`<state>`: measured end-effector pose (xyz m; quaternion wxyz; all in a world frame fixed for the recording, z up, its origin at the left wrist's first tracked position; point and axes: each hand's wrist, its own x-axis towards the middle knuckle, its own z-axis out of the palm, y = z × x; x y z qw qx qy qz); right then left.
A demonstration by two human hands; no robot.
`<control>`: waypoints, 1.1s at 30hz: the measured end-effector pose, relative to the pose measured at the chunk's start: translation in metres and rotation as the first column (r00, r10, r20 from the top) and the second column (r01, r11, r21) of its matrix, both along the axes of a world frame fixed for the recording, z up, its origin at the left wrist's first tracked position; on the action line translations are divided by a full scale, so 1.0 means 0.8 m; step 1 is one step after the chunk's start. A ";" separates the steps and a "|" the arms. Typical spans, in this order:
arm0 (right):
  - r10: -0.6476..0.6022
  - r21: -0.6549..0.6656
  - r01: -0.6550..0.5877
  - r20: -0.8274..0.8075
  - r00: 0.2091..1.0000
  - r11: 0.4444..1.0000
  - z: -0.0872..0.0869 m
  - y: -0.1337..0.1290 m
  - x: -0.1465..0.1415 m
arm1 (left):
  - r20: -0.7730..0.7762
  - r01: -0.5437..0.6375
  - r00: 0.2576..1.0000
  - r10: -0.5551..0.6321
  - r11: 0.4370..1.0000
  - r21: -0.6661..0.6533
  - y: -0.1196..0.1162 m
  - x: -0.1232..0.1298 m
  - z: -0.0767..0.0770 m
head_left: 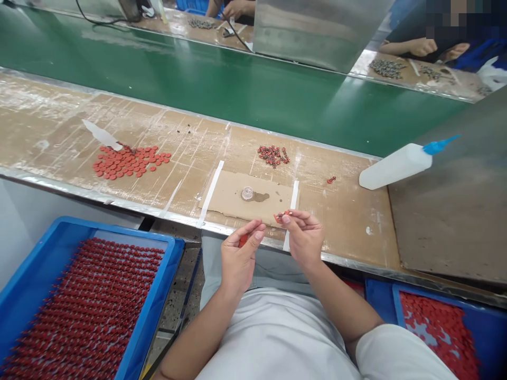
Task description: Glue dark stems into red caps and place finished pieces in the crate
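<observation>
My left hand (240, 256) is closed, thumb against fingertips, around a red disc (243, 240) that shows between the fingers. Any further discs in that palm are hidden. Between thumb and fingers, my right hand (306, 237) pinches a small red part (282, 216) with a pale tip; its exact shape is too small to tell. Just beyond both hands lies a cardboard sheet (222, 195) with a small clear cup (247, 193) and a dark wet stain on it. A pile of small red and dark metal parts (273, 156) sits behind the sheet.
Red discs (127, 162) lie heaped at left beside a white nozzle-shaped piece (102, 135). A white bottle with blue tip (396, 166) leans at right. Blue trays (168, 264) of red parts flank me below the bench. Co-workers' hands (423, 47) show across the green belt (222, 79).
</observation>
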<state>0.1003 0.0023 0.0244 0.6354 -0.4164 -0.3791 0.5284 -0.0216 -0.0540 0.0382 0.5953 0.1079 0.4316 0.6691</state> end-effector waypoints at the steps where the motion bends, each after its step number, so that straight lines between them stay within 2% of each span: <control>1: -0.054 0.024 0.053 0.043 0.998 0.998 -0.001 0.008 0.015 | 0.022 0.002 1.000 -0.002 1.000 -0.017 0.000 -0.003 -0.001; 3: -0.183 0.076 0.172 0.182 0.966 0.982 -0.004 0.027 0.052 | 0.071 0.003 0.998 0.000 0.999 -0.051 0.001 -0.008 -0.005; 5: -0.280 0.107 0.259 0.369 0.886 0.960 -0.010 0.049 0.097 | 0.114 0.005 0.994 0.004 0.997 -0.080 0.002 -0.013 -0.008; 7: -0.333 0.133 0.313 0.550 0.766 0.940 -0.018 0.070 0.140 | 0.147 0.014 0.989 0.001 0.994 -0.105 0.004 -0.016 -0.011; 9: -0.372 0.181 0.357 0.711 0.596 0.917 -0.028 0.089 0.175 | 0.169 0.030 0.986 -0.009 0.992 -0.123 0.006 -0.017 -0.013; 12: -0.380 0.254 0.351 0.853 0.358 0.901 -0.041 0.112 0.208 | 0.180 0.056 0.983 -0.033 0.990 -0.126 0.009 -0.017 -0.015; 15: -0.369 0.288 0.316 0.900 0.235 0.904 -0.051 0.128 0.220 | 0.189 0.076 0.980 -0.053 0.990 -0.118 0.011 -0.017 -0.016; 20: -0.395 0.340 0.290 0.905 0.156 0.894 -0.061 0.141 0.223 | 0.253 0.107 0.964 -0.083 0.991 -0.084 0.015 -0.017 -0.014; 27: -0.378 0.323 0.292 0.912 0.159 0.900 -0.065 0.143 0.222 | 0.294 0.163 0.946 -0.138 0.985 -0.064 0.019 -0.010 -0.011; 30: -0.375 0.312 0.297 0.909 0.184 0.903 -0.059 0.139 0.221 | 0.308 0.180 0.938 -0.157 0.982 -0.048 0.020 -0.009 -0.009; 33: -0.422 0.362 0.317 0.895 0.144 0.876 -0.042 0.125 0.211 | 0.354 0.204 0.915 -0.192 0.979 0.003 0.022 -0.009 -0.004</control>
